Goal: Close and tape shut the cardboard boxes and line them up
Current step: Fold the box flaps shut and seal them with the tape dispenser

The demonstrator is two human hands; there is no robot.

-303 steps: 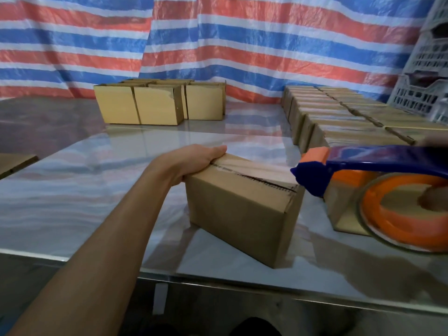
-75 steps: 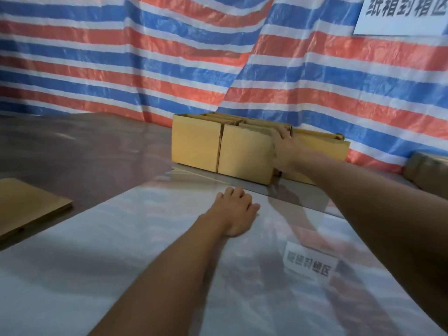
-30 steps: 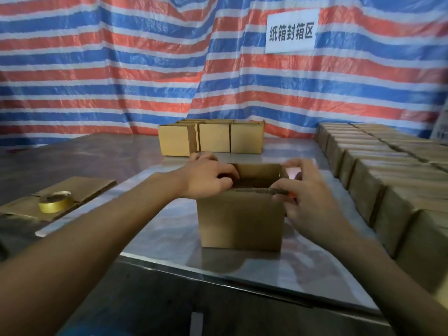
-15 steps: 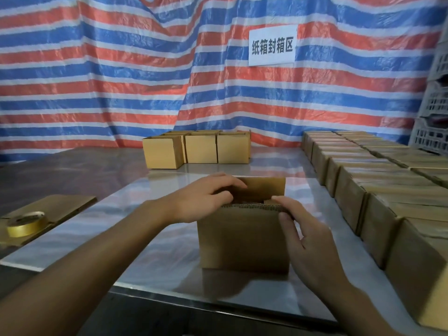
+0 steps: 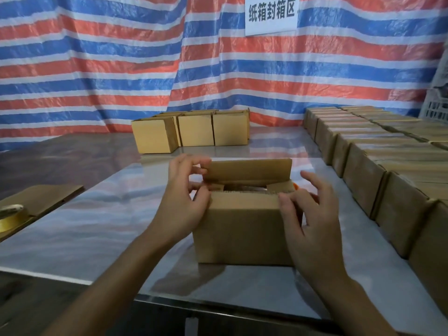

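An open cardboard box point(image 5: 242, 229) stands near the front edge of the glossy table point(image 5: 92, 214). Its far flap point(image 5: 249, 169) stands up and the near flap is folded partly inward. My left hand point(image 5: 186, 202) is at the box's left end, fingers curled over the top edge by the far flap. My right hand point(image 5: 308, 209) is at the right end, thumb pressing on the near flap, other fingers spread. A bit of orange point(image 5: 294, 186) shows behind the box's right corner.
Three open boxes point(image 5: 194, 132) stand in a group at the table's far side. A long double row of closed boxes point(image 5: 378, 161) runs along the right. A tape roll point(image 5: 11, 214) lies on flat cardboard point(image 5: 46, 200) at the left. A striped tarp hangs behind.
The near flap has folded further inward under both hands. My right hand moved from the box's front face up to its top right edge, fingers spreading.
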